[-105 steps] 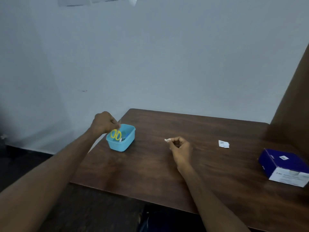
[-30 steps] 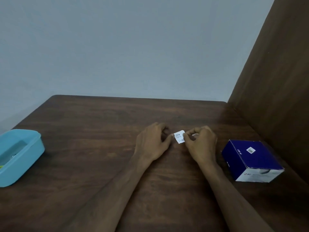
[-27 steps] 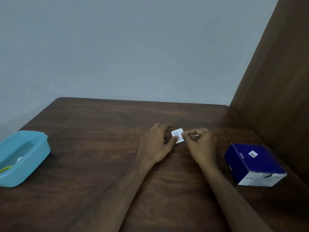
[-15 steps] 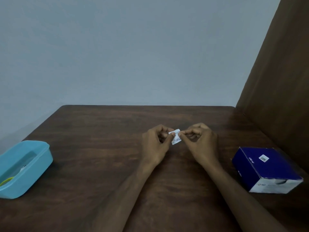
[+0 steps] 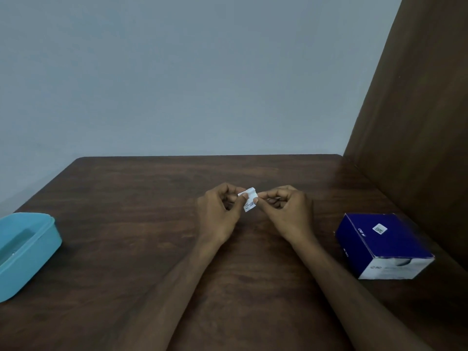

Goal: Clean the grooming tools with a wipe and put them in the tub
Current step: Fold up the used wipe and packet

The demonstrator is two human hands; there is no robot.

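Both hands — left hand (image 5: 219,216), right hand (image 5: 286,211) — fingers pinching wipe packet (image 5: 249,202) over dark wood table (image 5: 126,203); grey wall (image 5: 202,84) behind.

A dark wood-grain tabletop (image 5: 126,211) filled the lower view, its far edge meeting a plain pale blue-grey wall (image 5: 177,72). A brown wooden panel (image 5: 417,122) rose along the right side. Near that panel a dark blue box (image 5: 374,239) with a white end face and a small white label sat on the tabletop.
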